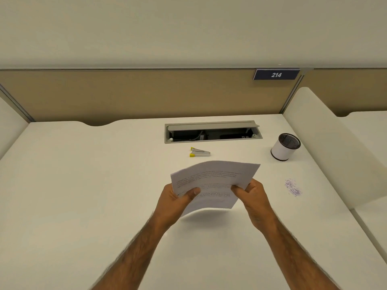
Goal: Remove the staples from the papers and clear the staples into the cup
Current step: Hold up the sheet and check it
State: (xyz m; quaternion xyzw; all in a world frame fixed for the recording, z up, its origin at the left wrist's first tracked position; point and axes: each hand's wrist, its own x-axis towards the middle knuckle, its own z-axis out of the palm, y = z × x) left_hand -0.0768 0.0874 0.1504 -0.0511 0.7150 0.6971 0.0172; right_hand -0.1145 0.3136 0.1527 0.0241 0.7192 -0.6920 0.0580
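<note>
Papers (215,181), a thin printed sheaf bowed upward in the middle, are held off the desk (83,174) on the person's side of the open cable hatch (212,132), with their shadow on the desktop beneath. The left hand (173,204) grips the sheaf's left edge, its thumb (192,192) laid across the printed face and its fingers hidden behind. The right hand (253,201) pinches the near right edge, with curled fingertips (237,190) on top of the page. No staple can be made out on the sheets at this size. A staple remover (199,152) with yellow tips lies flat on the desk just on the near side of the hatch, between it and the sheaf, touching neither. The cup (282,151), white outside and dark mesh inside, stands upright to the right of the hatch. Further right of the hatch and nearer the person, a scatter of small purplish bits (293,187) lies on the desktop; what they are is not clear. Behind the hatch rises a tan partition (125,95) bearing a plate marked 214 (276,74).
</note>
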